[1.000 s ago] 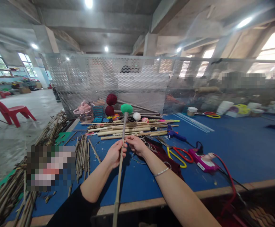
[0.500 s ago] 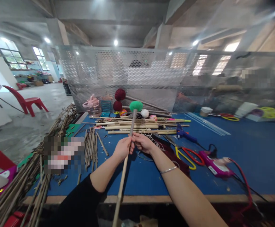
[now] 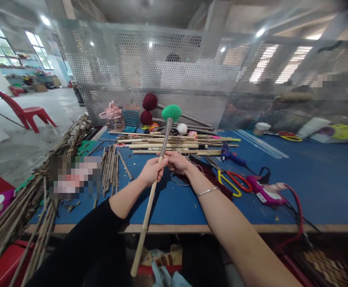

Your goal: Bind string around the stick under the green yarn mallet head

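Note:
A bamboo stick slants up and away from me over the table edge. Its far end carries a round green fabric head, and grey wrapping covers the shaft just below that. My left hand is closed around the shaft near the lower end of the wrapping. Right beside it, my right hand pinches the shaft at the wrapping's edge; its fingertips are partly hidden. Under my right wrist lies dark red cloth with loose white string.
Bamboo sticks lie across the blue table, with dark red balls on sticks behind. Scissors, a blue glue gun and a purple power strip are at right. Twigs and a branch bundle lie left.
The view has tilted down, so the table sits higher in the picture and the stick's near end now shows. Both hands remain on the stick.

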`<state>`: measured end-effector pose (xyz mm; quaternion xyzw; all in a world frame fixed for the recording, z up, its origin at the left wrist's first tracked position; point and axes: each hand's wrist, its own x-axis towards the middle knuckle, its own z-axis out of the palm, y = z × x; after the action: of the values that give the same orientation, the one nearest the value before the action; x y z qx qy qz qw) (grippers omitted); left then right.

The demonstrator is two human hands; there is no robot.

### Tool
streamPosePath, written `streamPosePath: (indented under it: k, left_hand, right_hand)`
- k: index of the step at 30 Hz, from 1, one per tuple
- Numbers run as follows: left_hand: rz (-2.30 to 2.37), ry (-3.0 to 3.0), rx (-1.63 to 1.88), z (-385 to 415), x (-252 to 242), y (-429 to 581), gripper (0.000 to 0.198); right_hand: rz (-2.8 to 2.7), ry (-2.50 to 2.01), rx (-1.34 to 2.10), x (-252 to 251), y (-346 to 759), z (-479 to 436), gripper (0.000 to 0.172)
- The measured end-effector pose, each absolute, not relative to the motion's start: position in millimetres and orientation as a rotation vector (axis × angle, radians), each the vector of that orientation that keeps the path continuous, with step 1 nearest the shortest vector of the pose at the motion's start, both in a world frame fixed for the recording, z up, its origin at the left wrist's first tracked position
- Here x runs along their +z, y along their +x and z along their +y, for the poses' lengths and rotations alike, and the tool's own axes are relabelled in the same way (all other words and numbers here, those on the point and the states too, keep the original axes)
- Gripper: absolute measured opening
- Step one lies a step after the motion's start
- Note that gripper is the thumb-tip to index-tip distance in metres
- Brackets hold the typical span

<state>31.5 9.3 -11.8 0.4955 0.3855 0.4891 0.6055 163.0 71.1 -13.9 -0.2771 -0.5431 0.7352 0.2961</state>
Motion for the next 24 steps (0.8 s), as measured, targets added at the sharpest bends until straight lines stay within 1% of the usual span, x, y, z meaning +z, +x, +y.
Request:
streamPosePath:
  k: [3,7,11,13,15,21,24]
  left_hand:
    - [0.84,1.153,1.136,9,-13,32,0.035]
    - [0.932,1.21,1.142,9,-14,34,0.041]
    - [1.125,1.27,1.398,10,-12,35,0.034]
    - [1.197,1.28,1.428,11,-10,35,0.034]
    - [1.196,1.304,1.362,12,-8,33,0.034]
    - [0.937,1.231,1.132,14,-7,27,0.036]
    - [0.899,1.147,1.083,17,-7,22,0.037]
  right_hand:
    - [-1.483,-0.711,1.985,-11,163,69,0.034]
    - [-1.509,-0.658,1.885,-9,158,65,0.03]
    - [-1.471,-0.686,1.742,-8,152,64,0.029]
    - [-1.441,-0.711,1.653,-7,152,65,0.029]
    - [-1.439,-0.729,1.619,-7,156,67,0.028]
    - [-1.453,-0.668,1.815,-3,166,66,0.03]
    - [-1.407,-0.664,1.754,-3,158,67,0.03]
